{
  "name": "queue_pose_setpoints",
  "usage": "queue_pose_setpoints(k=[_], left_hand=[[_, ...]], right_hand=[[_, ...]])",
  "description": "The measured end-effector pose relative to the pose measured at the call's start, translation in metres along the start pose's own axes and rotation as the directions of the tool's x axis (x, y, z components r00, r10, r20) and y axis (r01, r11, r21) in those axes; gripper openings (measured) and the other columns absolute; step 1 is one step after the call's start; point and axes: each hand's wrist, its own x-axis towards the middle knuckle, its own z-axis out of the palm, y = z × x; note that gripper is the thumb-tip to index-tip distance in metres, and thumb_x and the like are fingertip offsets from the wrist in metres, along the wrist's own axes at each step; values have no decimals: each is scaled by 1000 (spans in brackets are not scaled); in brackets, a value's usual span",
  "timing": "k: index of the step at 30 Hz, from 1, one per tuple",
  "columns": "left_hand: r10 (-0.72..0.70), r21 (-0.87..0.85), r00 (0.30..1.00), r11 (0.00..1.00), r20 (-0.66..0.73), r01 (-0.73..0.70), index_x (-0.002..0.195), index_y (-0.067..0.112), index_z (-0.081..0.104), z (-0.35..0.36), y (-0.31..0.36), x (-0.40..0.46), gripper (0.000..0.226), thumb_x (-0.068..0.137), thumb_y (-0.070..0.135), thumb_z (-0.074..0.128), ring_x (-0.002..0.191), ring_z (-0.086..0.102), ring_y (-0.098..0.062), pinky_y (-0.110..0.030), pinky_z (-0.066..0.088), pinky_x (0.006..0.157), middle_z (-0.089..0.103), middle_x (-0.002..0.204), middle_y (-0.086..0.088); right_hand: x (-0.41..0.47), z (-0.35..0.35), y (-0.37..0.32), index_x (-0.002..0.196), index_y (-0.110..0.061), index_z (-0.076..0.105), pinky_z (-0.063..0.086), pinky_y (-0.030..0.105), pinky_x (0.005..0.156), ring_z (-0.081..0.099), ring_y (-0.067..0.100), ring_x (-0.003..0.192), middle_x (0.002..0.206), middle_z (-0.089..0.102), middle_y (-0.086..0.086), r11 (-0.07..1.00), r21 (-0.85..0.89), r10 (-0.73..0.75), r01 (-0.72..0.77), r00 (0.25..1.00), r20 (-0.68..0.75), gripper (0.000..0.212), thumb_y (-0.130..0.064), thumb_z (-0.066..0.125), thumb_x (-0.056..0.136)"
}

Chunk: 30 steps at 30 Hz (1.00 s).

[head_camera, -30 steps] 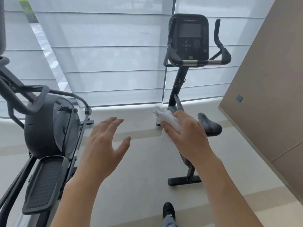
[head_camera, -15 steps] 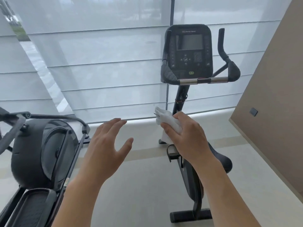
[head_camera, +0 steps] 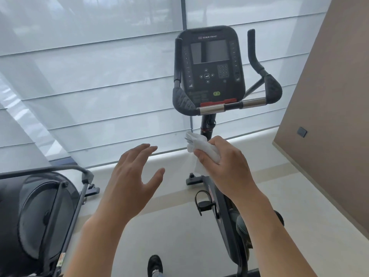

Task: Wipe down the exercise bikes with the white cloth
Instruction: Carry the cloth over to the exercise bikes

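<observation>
Exercise bike (head_camera: 211, 80): upright, black, console marked STAR TRAC, set before the blinds (head_camera: 89, 86). White cloth (head_camera: 201, 149): bunched, gripped in the right hand (head_camera: 225, 164), held in the air below the bike's handlebar, in front of its post; contact with the bike is not seen. Left hand (head_camera: 131, 180): fingers spread and straight, nothing held, raised left of the bike. Second machine (head_camera: 44, 216): black, noted far left of the bike. Black shoe (head_camera: 154, 265): seen on the floor below the bike.

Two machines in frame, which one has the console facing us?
The upright exercise bike on the right, with its Star Trac console above the handlebar. The black elliptical machine at lower left shows no console.
</observation>
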Motion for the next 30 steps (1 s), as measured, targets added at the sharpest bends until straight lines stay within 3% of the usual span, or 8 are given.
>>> queue_pose_setpoints(k=[3,11,17,20,25,30], left_hand=[[17,-12,1000,1000,7,-17,151,35,51,12,-13,37,58,95,48,62,147,34,-6,-30,33,115,47,156,15],[58,-44,998,997,24,-57,151,37,49,31,-73,162,58,96,50,60,148,34,-7,-36,37,119,46,157,17],[87,-71,995,994,46,-83,152,38,48,36,-126,270,58,96,49,60,147,33,-4,-30,35,114,45,156,18],[114,-89,991,990,65,-108,152,38,47,37,-148,315,58,96,49,60,148,32,-4,-28,32,115,45,157,19],[153,-131,986,981,63,-144,151,38,48,42,-170,371,57,96,47,61,147,33,-4,-28,32,115,45,156,20],[169,-182,984,971,51,-158,151,38,48,54,-178,411,58,96,47,61,147,33,-2,-28,33,116,44,156,22]], right_hand=[[30,12,12,99,-25,58,47,23,59,59,5,73,84,60,-16,1000,-8,7,-7,1000,-4,31,-56,63,100],[140,68,32,102,-24,60,58,42,67,61,12,78,87,62,-11,1000,14,23,-23,999,-41,29,-52,66,101],[233,114,37,106,-27,58,59,31,63,63,8,81,90,61,-16,999,-18,31,-33,996,-80,29,-56,62,102],[272,129,36,102,-26,59,52,23,59,62,9,78,85,61,-15,998,-8,53,-54,992,-113,28,-54,62,102],[318,151,39,105,-22,60,60,36,63,64,12,83,88,61,-13,998,-48,41,-48,988,-151,32,-53,62,102],[359,159,50,104,-22,60,59,33,62,63,10,83,88,61,-12,996,-72,37,-48,987,-155,32,-54,63,102]])
